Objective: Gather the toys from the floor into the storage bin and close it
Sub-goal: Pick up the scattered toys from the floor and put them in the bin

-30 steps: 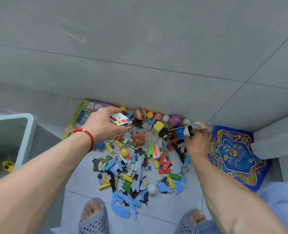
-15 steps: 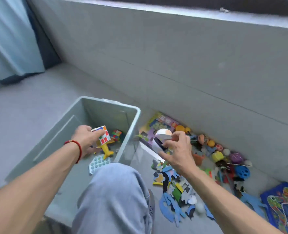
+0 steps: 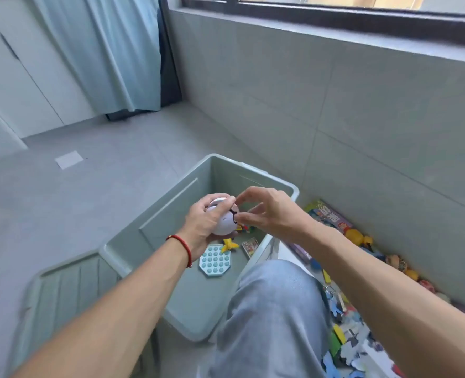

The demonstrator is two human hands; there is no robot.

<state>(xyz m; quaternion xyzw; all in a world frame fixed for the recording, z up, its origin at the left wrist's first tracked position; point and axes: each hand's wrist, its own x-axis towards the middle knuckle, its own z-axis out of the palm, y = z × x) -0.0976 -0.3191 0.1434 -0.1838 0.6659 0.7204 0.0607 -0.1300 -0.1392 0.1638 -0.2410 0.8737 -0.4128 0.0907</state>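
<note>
A white ball (image 3: 224, 221) with a dark band is held over the open storage bin (image 3: 255, 170) at the centre of the frame. It is clasped in the curled fingers of the left hand (image 3: 208, 223), which wears a red cord at the wrist. The right hand (image 3: 272, 211) is held against the ball's right side, its fingers bent, and the fingertips appear to pinch at the dark band, though the contact is partly hidden.

Inside the bin, a pale blue bubble-popping pad (image 3: 215, 260), a yellow toy (image 3: 230, 244) and a small printed card (image 3: 250, 246) are seen on the bottom. The lower right part of the bin is covered by a knee in grey trousers (image 3: 275, 309). The bin's lid (image 3: 70, 290) lies at the lower left, just beside the bin.

Along the wall at the right of the frame, a heap of toys (image 3: 345, 323) is left on the floor: balls, coloured blocks and blue foam shapes, with a printed box (image 3: 329, 216) at the heap's upper end. Large characters are printed on the box but cannot be read. A blue curtain (image 3: 111, 50) hangs at the upper left.
</note>
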